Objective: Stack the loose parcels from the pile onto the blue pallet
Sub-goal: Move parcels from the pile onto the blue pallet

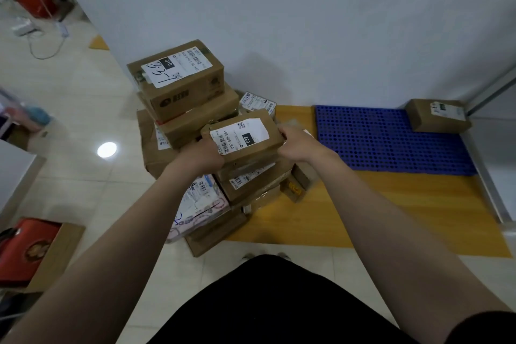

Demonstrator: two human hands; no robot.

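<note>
Just beyond the fingers rose the pile (178, 109); the blue pallet (391, 139) lay to their right. Left hand (208, 155) and right hand (296, 144) gripped a brown, white-labelled parcel (243, 135) by its ends, over the pile's near side.

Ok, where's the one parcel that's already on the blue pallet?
Head view, right side: the brown parcel sits on the blue pallet's far right corner by the white wall, apart from the pile.

Parcels (178, 84) matt brown cardboard, glossy tape, paper labels; pallet (385, 137) perforated blue plastic; floor (83, 86) glossy tile.
</note>
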